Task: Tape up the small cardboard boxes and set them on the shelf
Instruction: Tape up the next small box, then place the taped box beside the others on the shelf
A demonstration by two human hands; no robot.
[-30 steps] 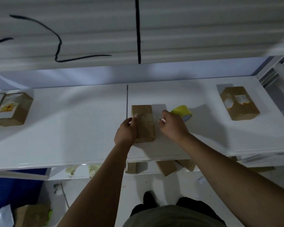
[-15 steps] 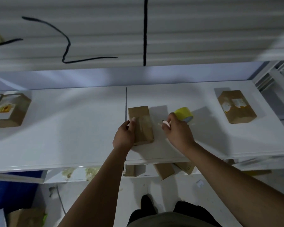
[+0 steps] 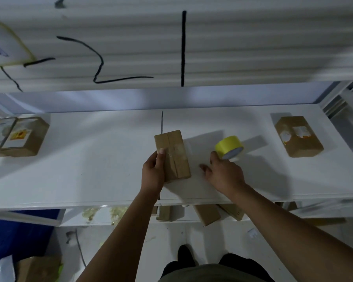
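A small brown cardboard box [image 3: 174,151] with clear tape along its top lies on the white shelf [image 3: 90,169] in the middle. My left hand [image 3: 153,174] grips its left side, thumb pressed on the taped top. My right hand [image 3: 224,174] is just right of the box, off it, with its fingers spread over the shelf. Its forefinger reaches the near edge of the yellow tape roll [image 3: 229,147], which lies on the shelf to the right of the box.
Another brown box with torn labels [image 3: 299,137] sits at the shelf's right end, and labelled boxes [image 3: 25,137] at its left end. Several small boxes [image 3: 207,214] lie on a lower shelf under the front edge. A white corrugated wall stands behind.
My right hand has left the box's right side and moved right to the tape roll, fingers now spread. My left hand has stayed on the box.
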